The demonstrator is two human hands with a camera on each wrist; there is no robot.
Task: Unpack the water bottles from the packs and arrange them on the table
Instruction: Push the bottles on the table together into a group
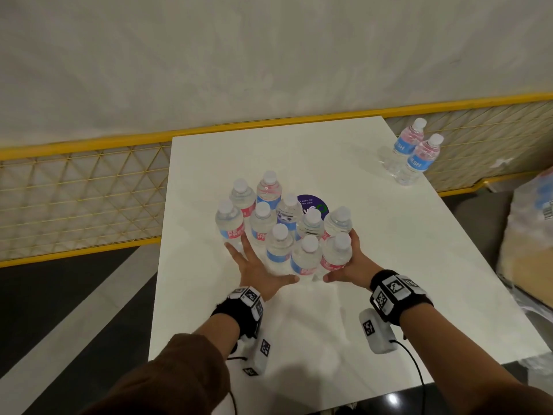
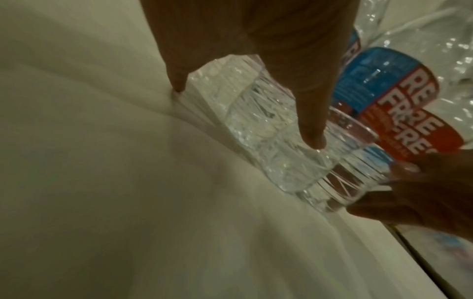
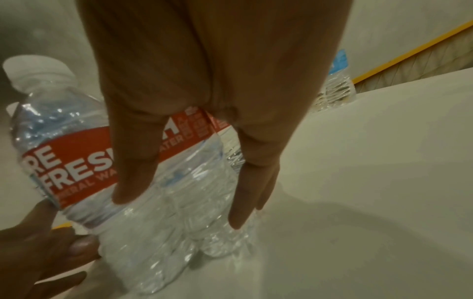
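Head view shows a cluster of water bottles (image 1: 281,232) standing upright near the middle of the white table (image 1: 389,265), with both hands cupped against its near side. The left hand (image 1: 257,272) lies with fingers spread and straight along the cluster's left flank; the right hand (image 1: 348,266) presses flat-fingered against the red-labelled bottle (image 1: 335,256) at the near right, thumb tucked in front — neither hand is clamped on anything. The step looks like herding the group together, so it pays to push low on the bottle bodies, evenly from both sides, and slowly, since a shove near the caps could tip one into its neighbours. Two more bottles (image 1: 414,152) stand apart at the table's far right corner. A round purple sticker (image 1: 317,205) shows behind the cluster. Beyond the far edge runs a yellow mesh railing (image 1: 80,187) below a pale wall, and crumpled plastic wrap (image 1: 529,232) sits off the right edge.
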